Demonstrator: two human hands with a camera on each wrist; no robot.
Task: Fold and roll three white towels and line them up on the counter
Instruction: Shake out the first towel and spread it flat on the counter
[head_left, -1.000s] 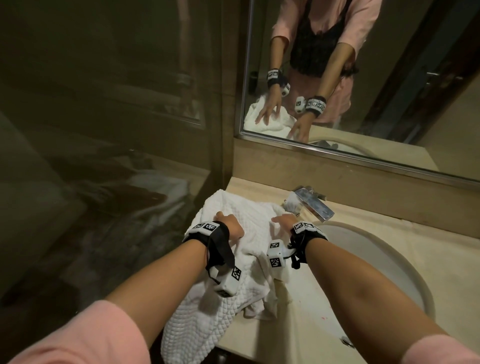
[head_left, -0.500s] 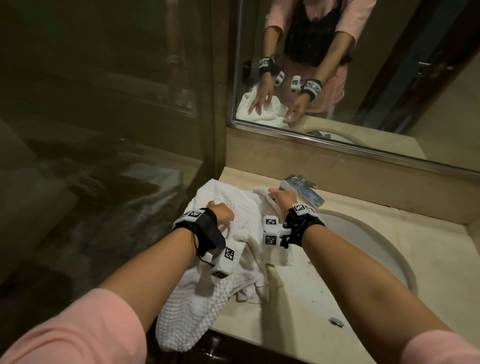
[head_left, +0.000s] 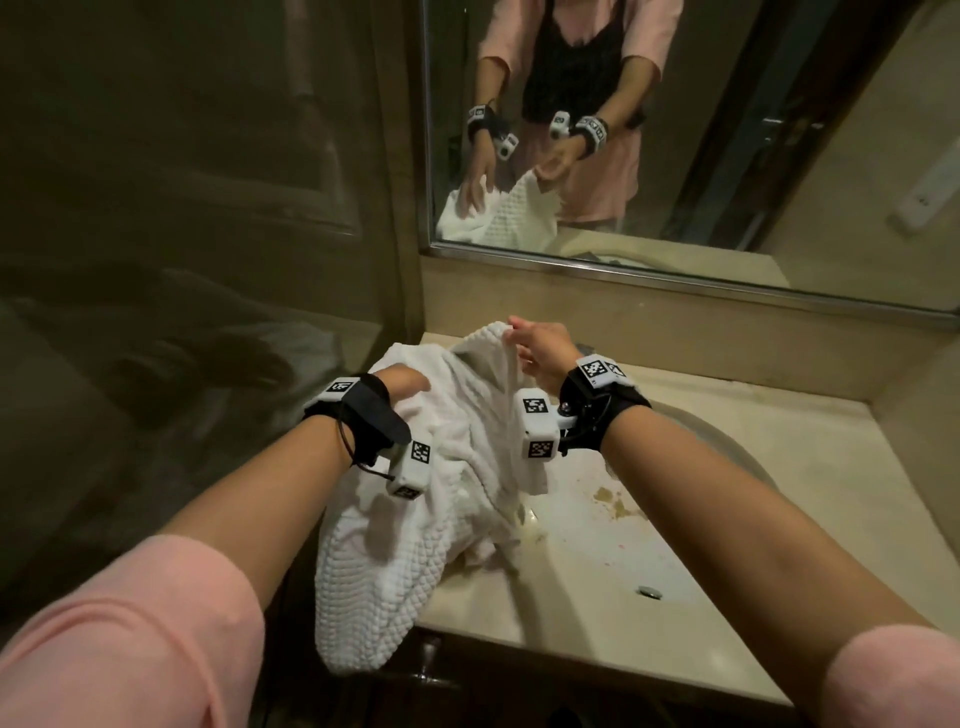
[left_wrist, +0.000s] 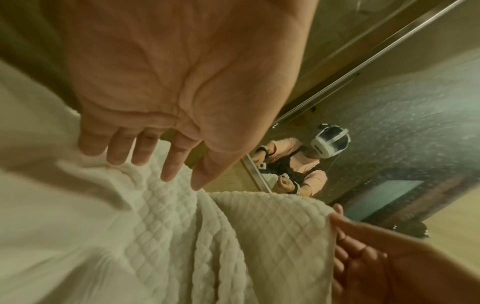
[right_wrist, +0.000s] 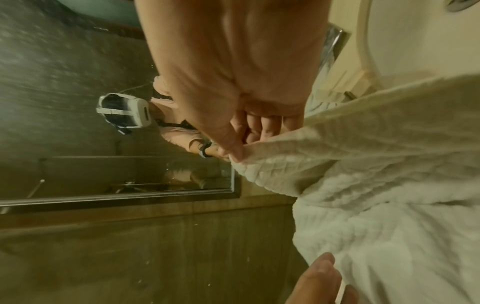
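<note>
None rolled: no finished roll shows.
Right hand (head_left: 540, 347) fingers (right_wrist: 235, 147): pinch a lifted far corner of the white towel (head_left: 415, 530).
Left hand (head_left: 402, 387) fingers (left_wrist: 172, 162): spread, flat on it.
Towel: crumpled on the tabletop (head_left: 597, 613), left of the sink (head_left: 727, 457), near end overhanging.
Left: fold, roll, line up all three.

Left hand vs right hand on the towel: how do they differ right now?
Left hand has straight, spread fingers, low over the towel; right hand pinches a towel corner between thumb and curled fingers. Left sits over the bunched middle; right is raised, lifting the far edge toward the mirror. Both wear tagged wrist straps.
</note>
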